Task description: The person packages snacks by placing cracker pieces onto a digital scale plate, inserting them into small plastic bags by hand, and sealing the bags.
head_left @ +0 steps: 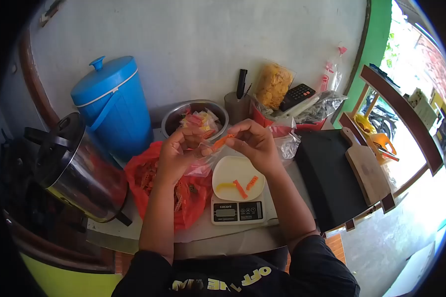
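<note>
Both of my hands are raised over a kitchen scale (pixel 237 219). My right hand (pixel 255 146) pinches a small orange strip-shaped piece (pixel 219 143) between thumb and fingertips. My left hand (pixel 181 151) is closed on a small clear plastic bag (pixel 201 167), with the orange piece at the bag's upper end. On the scale sits a cream dish (pixel 235 167) bearing a yellow piece (pixel 226 187) and two orange pieces (pixel 240 189). Left of the scale lies an open red plastic bag (pixel 144 171) with reddish contents. Behind my hands, a steel bowl (pixel 171 121) contains small packets.
A blue lidded container (pixel 116 106) and a large metal pot (pixel 84 171) stand left. Behind right is a red basket (pixel 312 125) with a calculator (pixel 297 97) and a bag of yellow chips (pixel 274 85). A wooden board (pixel 366 171) lies on a black box (pixel 322 183) at right.
</note>
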Available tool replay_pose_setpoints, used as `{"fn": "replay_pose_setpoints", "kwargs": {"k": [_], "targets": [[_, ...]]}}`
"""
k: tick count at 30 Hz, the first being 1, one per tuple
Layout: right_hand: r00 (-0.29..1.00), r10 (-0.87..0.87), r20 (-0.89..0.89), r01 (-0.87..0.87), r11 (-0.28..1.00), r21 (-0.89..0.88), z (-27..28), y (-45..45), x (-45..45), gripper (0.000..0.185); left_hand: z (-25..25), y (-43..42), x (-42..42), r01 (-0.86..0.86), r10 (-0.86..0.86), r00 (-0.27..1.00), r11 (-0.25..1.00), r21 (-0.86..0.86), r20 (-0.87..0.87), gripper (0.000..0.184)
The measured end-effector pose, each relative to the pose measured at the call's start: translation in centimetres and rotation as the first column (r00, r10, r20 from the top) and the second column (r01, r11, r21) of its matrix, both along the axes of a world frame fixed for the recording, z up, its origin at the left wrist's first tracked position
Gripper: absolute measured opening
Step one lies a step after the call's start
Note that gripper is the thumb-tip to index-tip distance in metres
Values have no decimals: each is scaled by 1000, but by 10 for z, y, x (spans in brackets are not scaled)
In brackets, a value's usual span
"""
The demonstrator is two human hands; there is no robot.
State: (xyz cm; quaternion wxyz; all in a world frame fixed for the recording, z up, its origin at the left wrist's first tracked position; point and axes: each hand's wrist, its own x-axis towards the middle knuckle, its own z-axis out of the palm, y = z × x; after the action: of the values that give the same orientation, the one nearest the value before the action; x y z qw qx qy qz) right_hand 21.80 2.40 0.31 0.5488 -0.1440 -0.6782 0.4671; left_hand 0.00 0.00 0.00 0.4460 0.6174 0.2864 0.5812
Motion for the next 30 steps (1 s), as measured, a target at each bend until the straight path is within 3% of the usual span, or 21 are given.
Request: {"fn": "replay_pose_setpoints", "kwargs": {"k": [5, 11, 14, 17, 20, 23, 29, 30], "targets": [[956, -199, 215, 157, 968, 198, 0, -3, -6, 20, 2, -1, 3, 6, -1, 997, 998, -63, 76, 37], [947, -124, 297, 78, 984, 161, 3, -6, -6, 16, 3, -2, 5, 2, 9, 993, 996, -90, 119, 31], [903, -238, 357, 133, 947, 293, 11, -16, -8, 17, 0, -1, 6, -63, 69, 989, 997, -51, 127, 32], [898, -191, 395, 104, 967, 231, 4, -12, -7, 17, 1, -2, 7, -12, 25, 992, 995, -99, 127, 30], [902, -292, 320, 195, 933, 301, 5, -11, -6, 18, 8, -6, 10, 31, -14, 994, 988, -151, 108, 23], [887, -345, 307, 255, 920, 298, 8, -9, -2, 19, -3, 5, 1, -27, 25, 999, 998, -58, -39, 18], [811, -310, 497, 75, 897, 436, 0, -3, 2, 23, -8, 6, -1, -68, 69, 990, 998, 13, -126, 17], [837, -263, 480, 93, 932, 350, 1, -4, 1, 25, -7, 6, -2, -108, 108, 987, 994, 9, -116, 17]]}}
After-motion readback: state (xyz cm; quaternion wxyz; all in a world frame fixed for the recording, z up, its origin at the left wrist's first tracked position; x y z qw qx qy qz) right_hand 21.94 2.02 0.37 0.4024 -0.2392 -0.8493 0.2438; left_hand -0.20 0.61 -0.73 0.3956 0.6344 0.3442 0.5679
